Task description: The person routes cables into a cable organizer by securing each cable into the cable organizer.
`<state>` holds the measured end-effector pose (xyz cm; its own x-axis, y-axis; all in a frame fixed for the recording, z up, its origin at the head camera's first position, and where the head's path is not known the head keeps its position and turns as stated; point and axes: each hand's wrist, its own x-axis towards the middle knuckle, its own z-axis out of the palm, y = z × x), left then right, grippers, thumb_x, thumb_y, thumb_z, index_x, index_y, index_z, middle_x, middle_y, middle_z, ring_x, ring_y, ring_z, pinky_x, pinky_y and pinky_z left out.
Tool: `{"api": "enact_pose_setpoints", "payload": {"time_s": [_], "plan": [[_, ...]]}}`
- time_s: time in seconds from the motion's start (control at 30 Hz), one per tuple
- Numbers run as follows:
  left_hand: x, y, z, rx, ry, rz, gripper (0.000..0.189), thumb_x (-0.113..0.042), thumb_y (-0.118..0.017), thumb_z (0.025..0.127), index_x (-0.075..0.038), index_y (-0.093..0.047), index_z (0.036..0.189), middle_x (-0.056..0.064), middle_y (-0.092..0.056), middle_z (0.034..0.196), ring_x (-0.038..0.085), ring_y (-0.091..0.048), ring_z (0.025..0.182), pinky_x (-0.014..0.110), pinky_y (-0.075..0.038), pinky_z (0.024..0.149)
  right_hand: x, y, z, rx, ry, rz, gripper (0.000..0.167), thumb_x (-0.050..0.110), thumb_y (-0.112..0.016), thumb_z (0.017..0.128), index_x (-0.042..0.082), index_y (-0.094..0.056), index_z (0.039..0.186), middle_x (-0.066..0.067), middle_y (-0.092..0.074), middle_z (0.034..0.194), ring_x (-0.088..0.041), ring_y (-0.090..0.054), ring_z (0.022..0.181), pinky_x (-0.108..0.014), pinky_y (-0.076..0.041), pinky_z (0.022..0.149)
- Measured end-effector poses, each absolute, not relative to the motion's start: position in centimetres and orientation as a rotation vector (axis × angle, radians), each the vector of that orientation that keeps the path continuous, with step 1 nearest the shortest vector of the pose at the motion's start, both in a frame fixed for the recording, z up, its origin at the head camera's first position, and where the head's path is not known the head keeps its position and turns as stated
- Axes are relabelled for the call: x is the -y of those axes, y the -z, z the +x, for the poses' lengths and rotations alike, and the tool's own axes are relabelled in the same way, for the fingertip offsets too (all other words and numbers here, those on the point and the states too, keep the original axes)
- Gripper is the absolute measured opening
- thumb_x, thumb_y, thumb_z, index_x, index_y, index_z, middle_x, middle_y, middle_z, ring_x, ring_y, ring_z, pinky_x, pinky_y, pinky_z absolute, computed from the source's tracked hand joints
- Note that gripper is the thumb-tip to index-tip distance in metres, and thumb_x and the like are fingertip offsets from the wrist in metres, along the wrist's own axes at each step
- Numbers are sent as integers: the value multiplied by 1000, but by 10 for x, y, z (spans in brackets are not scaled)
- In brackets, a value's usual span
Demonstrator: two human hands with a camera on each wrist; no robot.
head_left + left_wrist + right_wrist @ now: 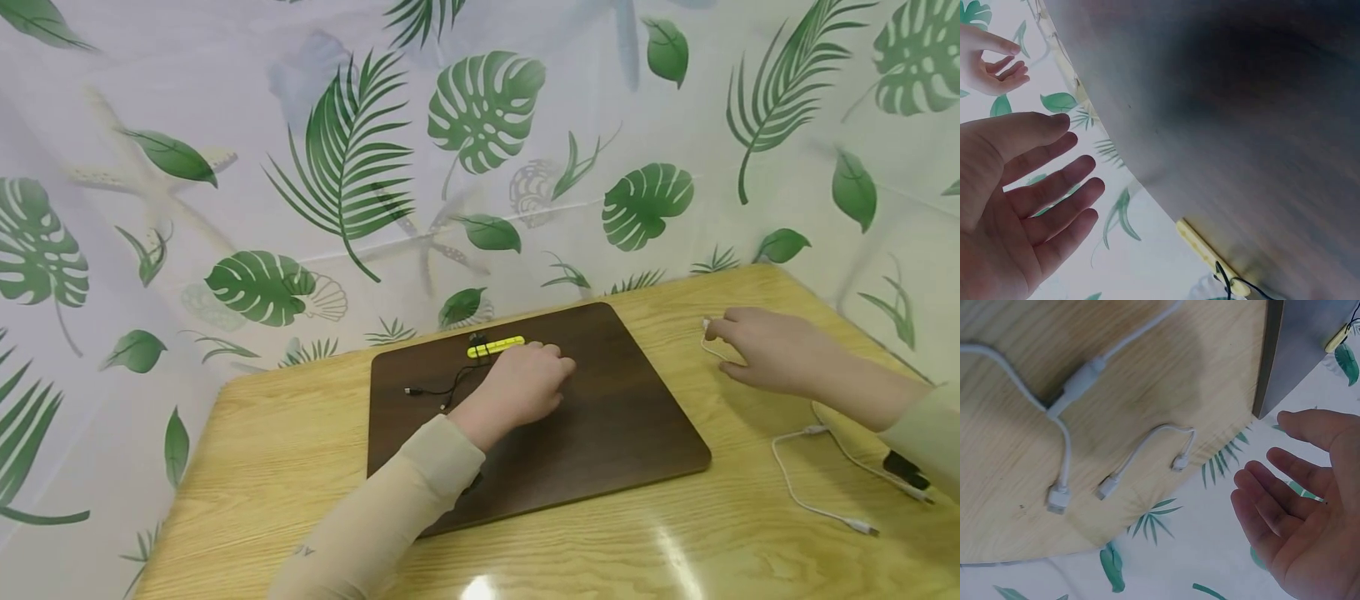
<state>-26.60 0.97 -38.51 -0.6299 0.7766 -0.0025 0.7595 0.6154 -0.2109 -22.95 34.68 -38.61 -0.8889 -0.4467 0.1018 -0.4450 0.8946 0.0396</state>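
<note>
Curving on the table [285, 467] lies a short white cable [1161, 427] (plugs both ends).

The right half of the board [615, 417], down to its near right corner, gives free passage, as do the left side of the table [285, 450] and the strip along the board's right edge. Near the board's far edge a yellow holder [506, 342] blocks a low pass, with black cords [450, 390] trailing toward the left edge. The left hand [528, 379] fills the space beside it. Toward the table's right edge, the right hand [780, 346], a short white cord [1136, 449] and a forked white cord [814, 430] are obstacles. A patterned cloth [525, 217] walls off the far edge.
</note>
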Motion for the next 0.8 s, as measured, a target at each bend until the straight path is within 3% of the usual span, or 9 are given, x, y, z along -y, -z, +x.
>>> {"api": "enact_pose_setpoints", "payload": {"time_s": [0.3,0.8], "plan": [[-27,390,-263,2747,-339,-1346,13,-25,-71,101,-24,-74,113,-4,-71,107,18,-70,99,34,-58,80,-360,394,-222,2987,51,651,32,11,-85,83,0,-71,110,-13,-69,96,-29,-70,84,-48,-57,71],[-61,400,-262,2735,-370,-1396,17,-28,-70,102,-28,-74,119,-7,-70,112,13,-68,102,29,-57,84,-379,402,-217,3015,54,594,33,13,-86,85,-3,-71,109,-13,-68,93,-18,-63,72,-35,-50,60]]}}
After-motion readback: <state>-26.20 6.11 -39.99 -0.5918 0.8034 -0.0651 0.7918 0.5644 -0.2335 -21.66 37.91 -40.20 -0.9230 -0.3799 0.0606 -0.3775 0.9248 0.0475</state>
